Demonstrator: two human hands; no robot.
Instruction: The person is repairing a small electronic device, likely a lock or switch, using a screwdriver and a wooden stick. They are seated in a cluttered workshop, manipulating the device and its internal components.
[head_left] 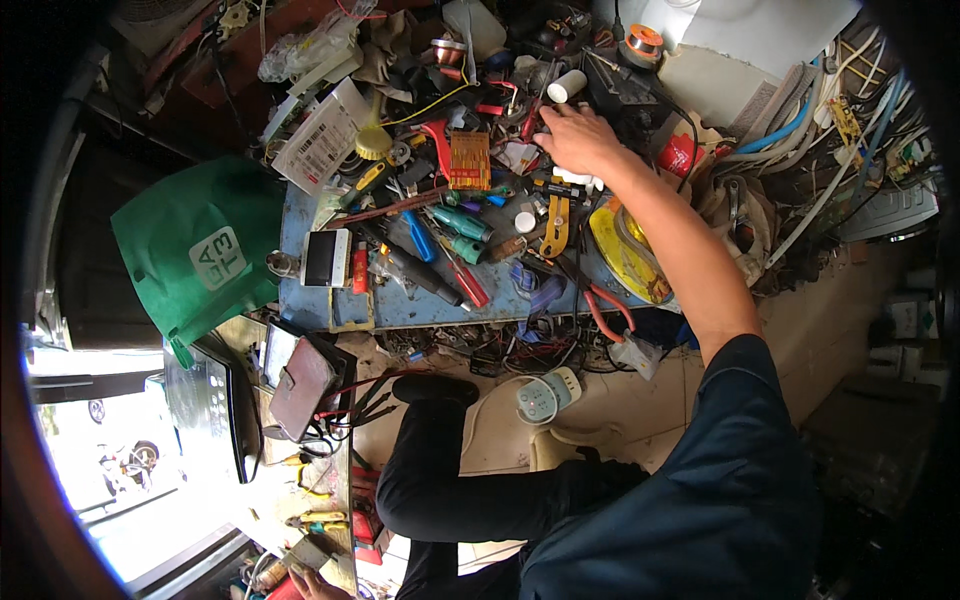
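Observation:
My right hand (577, 142) reaches across the cluttered blue bench (420, 312), its fingers stretched out and apart over the tools at the back. Just left of its fingertips lies a red-handled tool (531, 122), and a white cylinder (567, 86) is just beyond them. Something white shows under the palm, partly hidden. In front of this hand lie a yellow utility knife (556, 226) and a small white cap (525, 222). At the lower left edge, my left hand (318, 584) is only partly in view, fingers extended beside a red object (286, 590).
Several screwdrivers, a white phone (326, 258), red-handled pliers (606, 310) and a yellow coil (618, 250) crowd the bench. A green bag (205, 255) hangs at its left. Tangled cables (850, 120) fill the right. A power strip (550, 395) lies below the bench edge.

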